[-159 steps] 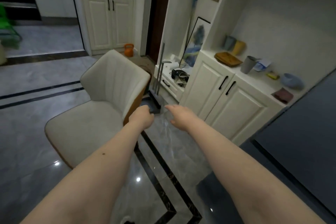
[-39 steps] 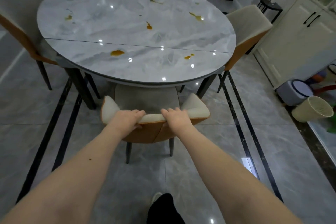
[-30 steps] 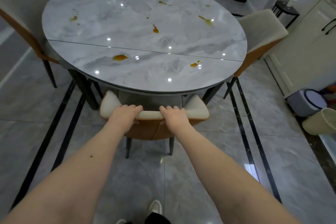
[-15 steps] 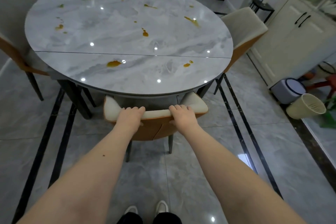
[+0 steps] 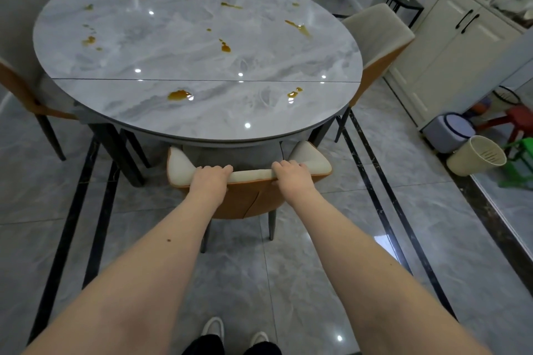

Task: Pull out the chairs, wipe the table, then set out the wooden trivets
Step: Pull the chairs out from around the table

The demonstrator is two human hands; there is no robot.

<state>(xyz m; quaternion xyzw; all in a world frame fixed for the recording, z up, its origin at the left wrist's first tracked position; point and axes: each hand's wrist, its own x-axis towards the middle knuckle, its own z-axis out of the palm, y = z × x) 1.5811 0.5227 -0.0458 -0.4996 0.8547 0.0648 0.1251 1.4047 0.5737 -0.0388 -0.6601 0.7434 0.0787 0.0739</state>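
A round grey marble table (image 5: 202,118) fills the upper middle, dotted with several orange-brown spills (image 5: 179,94). The near chair (image 5: 249,196), cream inside with an orange back, is tucked under the table's front edge. My left hand (image 5: 210,179) grips the top of its backrest left of centre, fingers curled over the rim. My right hand (image 5: 291,174) grips the same rim right of centre. The seat is mostly hidden under the tabletop. No trivets or cloth are in view.
Another chair (image 5: 380,37) stands at the table's right, one (image 5: 17,46) at its left. White cabinets (image 5: 461,46) line the right wall, with a grey bin (image 5: 450,131), a cream basket (image 5: 476,155) and coloured stools (image 5: 519,164) on the floor beside them. My feet (image 5: 213,328) stand on the grey tiles.
I moved from a chair by the sideboard to the table and took hold of the near chair's backrest. In the last second the chair stayed tucked in, my hands now sit slightly wider apart.
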